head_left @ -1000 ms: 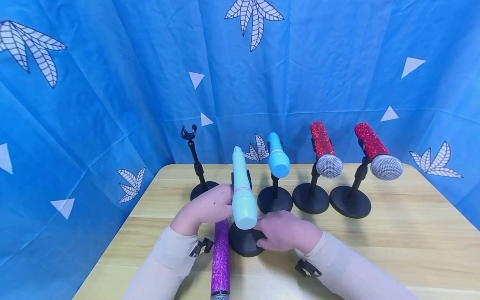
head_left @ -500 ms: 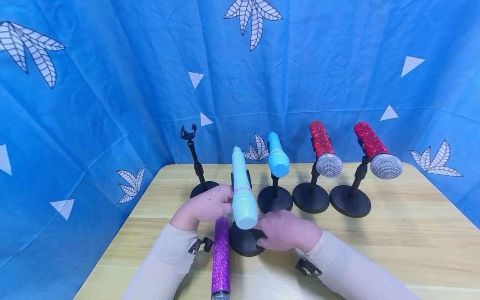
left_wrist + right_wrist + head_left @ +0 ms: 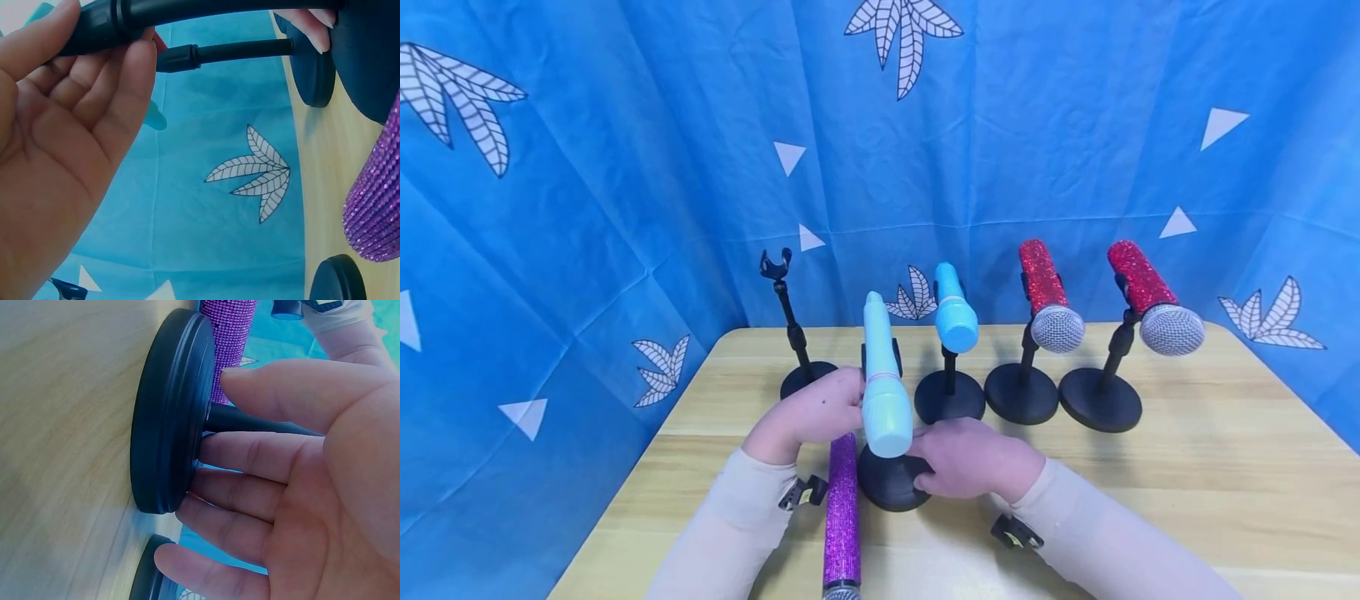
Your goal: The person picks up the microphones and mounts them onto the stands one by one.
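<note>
A pale turquoise microphone [image 3: 887, 408] rests tilted in the clip of a black microphone stand [image 3: 883, 483], its head toward me. My left hand [image 3: 820, 408] holds the upper part of that stand's pole [image 3: 100, 28] between thumb and fingers, as the left wrist view shows. On the other side, my right hand [image 3: 973, 458] touches the top of the round base [image 3: 172, 419] with nearly straight fingers, its thumb near the pole. A glittery purple microphone [image 3: 842, 525] lies on the table just left of the base, below my left hand.
An unloaded microphone stand [image 3: 793, 333] is at the back left. Further right stand a blue microphone [image 3: 957, 321] and two red glittery microphones [image 3: 1045, 283], each on its own stand. A patterned blue cloth [image 3: 880, 167] hangs behind the wooden table [image 3: 1210, 492].
Both hands stay at the stand with the turquoise microphone. The head view has shifted very slightly; nothing else has visibly moved.
</note>
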Demonstrator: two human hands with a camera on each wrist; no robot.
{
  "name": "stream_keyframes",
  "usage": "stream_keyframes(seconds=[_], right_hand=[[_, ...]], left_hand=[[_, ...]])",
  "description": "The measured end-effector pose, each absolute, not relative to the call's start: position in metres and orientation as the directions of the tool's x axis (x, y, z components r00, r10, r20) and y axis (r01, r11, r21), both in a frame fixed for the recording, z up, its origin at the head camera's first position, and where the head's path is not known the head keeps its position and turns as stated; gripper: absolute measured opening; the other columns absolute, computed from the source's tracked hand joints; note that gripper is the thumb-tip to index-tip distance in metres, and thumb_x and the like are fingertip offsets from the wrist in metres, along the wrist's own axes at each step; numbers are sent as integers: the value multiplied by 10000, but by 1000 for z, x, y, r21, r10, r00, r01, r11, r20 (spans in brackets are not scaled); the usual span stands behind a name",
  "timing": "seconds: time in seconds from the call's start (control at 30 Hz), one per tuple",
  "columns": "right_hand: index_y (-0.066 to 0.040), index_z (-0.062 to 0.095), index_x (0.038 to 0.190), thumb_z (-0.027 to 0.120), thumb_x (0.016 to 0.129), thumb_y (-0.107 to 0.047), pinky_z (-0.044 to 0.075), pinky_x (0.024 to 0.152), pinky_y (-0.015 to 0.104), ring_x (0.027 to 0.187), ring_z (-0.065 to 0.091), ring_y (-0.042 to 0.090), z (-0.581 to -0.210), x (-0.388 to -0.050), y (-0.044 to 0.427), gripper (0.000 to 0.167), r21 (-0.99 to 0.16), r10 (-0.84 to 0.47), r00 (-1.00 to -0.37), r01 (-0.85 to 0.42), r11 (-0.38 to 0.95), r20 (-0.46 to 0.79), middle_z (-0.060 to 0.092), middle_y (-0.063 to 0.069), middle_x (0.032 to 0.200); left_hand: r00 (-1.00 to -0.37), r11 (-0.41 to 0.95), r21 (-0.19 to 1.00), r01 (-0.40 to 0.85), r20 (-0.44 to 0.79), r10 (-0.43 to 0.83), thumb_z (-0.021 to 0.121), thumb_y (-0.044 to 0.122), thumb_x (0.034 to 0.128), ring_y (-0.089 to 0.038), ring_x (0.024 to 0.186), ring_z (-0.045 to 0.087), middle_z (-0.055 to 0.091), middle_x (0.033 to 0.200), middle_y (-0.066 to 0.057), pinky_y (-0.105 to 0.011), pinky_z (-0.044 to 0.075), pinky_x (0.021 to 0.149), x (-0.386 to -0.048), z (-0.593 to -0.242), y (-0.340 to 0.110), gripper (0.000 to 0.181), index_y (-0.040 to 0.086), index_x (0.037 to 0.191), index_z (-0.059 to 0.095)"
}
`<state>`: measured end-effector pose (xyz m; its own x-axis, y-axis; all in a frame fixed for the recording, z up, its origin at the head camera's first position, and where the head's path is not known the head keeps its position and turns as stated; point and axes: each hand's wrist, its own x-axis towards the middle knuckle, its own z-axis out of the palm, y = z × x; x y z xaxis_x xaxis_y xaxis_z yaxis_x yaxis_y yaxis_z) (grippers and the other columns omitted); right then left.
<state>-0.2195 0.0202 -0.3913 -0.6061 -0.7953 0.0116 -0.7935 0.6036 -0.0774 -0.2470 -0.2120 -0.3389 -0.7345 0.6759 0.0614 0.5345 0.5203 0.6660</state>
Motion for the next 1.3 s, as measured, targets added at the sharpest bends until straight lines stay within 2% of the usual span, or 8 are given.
stream_keyframes(seconds=[0.17, 0.27, 0.43, 0.7, 0.87, 1.03, 1.17, 1.3], right_hand=[[-207, 695, 1053, 763, 863, -337, 515, 707, 318, 734, 567, 76, -393, -220, 20, 240, -77, -793, -609, -791, 607, 7, 598, -122, 853], [-203, 689, 1026, 765, 862, -336, 504, 690, 315, 710, 544, 77, -393, -220, 20, 225, -84, -791, -612, -788, 610, 5, 568, -125, 820], [-204, 686, 996, 766, 861, -337, 492, 671, 311, 692, 522, 78, -392, -219, 19, 206, -88, -788, -616, -785, 613, 7, 549, -128, 806], [-188, 692, 1051, 767, 862, -317, 510, 694, 321, 716, 555, 94, -390, -218, 19, 241, -87, -801, -599, -799, 595, 20, 605, -105, 855], [-196, 682, 1028, 765, 864, -325, 497, 681, 312, 691, 528, 85, -392, -218, 20, 224, -90, -795, -606, -793, 603, 13, 562, -122, 812], [-201, 684, 1012, 762, 868, -346, 478, 657, 308, 663, 495, 91, -395, -221, 21, 218, -91, -781, -624, -778, 621, 3, 526, -123, 775], [-198, 697, 1046, 757, 872, -346, 492, 671, 314, 670, 508, 94, -395, -223, 21, 236, -95, -784, -621, -781, 618, 2, 564, -116, 812], [-199, 700, 1095, 750, 877, -340, 517, 711, 325, 715, 558, 93, -396, -223, 21, 265, -93, -793, -610, -789, 607, 0, 627, -103, 899]], left_hand=[[-710, 497, 677, 543, 53, 702, 588, -17, 927, -129, 701, 575, 657, 811, 54, -318, 491, 705, -246, -338, -214, 213, 86, 1048, 729], [-745, 525, 662, 535, 77, 662, 638, 19, 909, -136, 751, 588, 660, 842, 54, -340, 505, 744, -244, -338, -212, 199, 120, 1059, 722], [-822, 584, 648, 488, 117, 557, 726, 59, 893, -130, 929, 622, 681, 1025, 65, -385, 510, 885, -241, -334, -208, 259, 156, 1133, 705], [-787, 552, 656, 514, 105, 609, 703, 70, 938, -143, 821, 614, 694, 916, 54, -362, 527, 808, -240, -333, -210, 158, 143, 1074, 737], [-776, 563, 637, 527, 90, 624, 660, -9, 916, -154, 773, 598, 685, 908, 38, -356, 518, 749, -242, -333, -211, 207, 97, 1076, 737], [-803, 596, 624, 505, 85, 590, 674, -19, 875, -168, 811, 601, 692, 984, 13, -370, 514, 772, -244, -333, -210, 275, 78, 1129, 716], [-826, 602, 638, 480, 98, 555, 726, 20, 864, -164, 832, 617, 701, 995, 38, -374, 518, 807, -243, -334, -207, 282, 114, 1130, 717], [-811, 584, 636, 504, 115, 574, 732, 77, 908, -136, 783, 615, 693, 893, 82, -370, 522, 791, -240, -334, -206, 168, 154, 1057, 741]])
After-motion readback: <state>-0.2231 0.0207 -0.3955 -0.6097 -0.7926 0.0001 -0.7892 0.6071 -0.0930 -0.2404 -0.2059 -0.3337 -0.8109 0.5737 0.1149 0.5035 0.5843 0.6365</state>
